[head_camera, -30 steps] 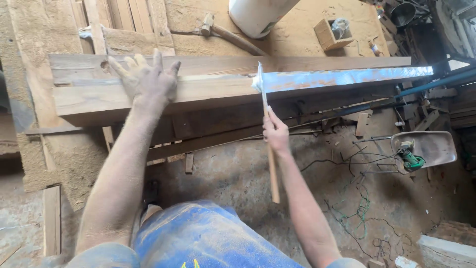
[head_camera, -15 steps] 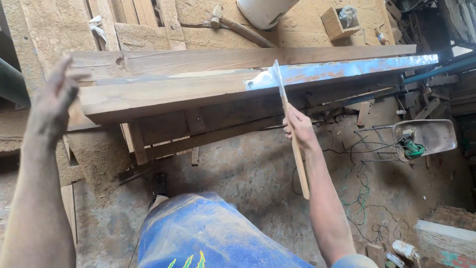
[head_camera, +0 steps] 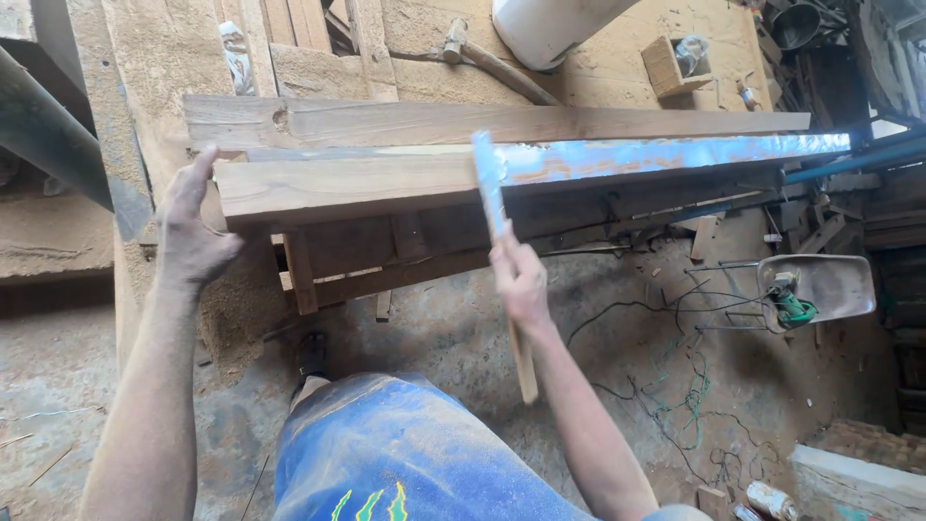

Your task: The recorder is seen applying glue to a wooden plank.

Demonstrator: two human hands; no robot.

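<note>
A long wooden plank lies across a rough workbench, its right half coated with a shiny bluish-white wet layer. My right hand is shut on a thin wooden stick; the stick's whitened tip rests on the plank's top where the wet layer ends. My left hand presses against the plank's left end, thumb up and fingers around the end face. A second plank lies just behind the first.
A hammer, a white bucket and a small wooden box lie on the sawdust surface behind the planks. A green power tool rests on a curved seat at right. Loose wires trail over the dirt floor.
My left hand came off the plank's top, swung out left, and now grips the plank's left end. The stick has shifted slightly left along the plank. The view panned left.
</note>
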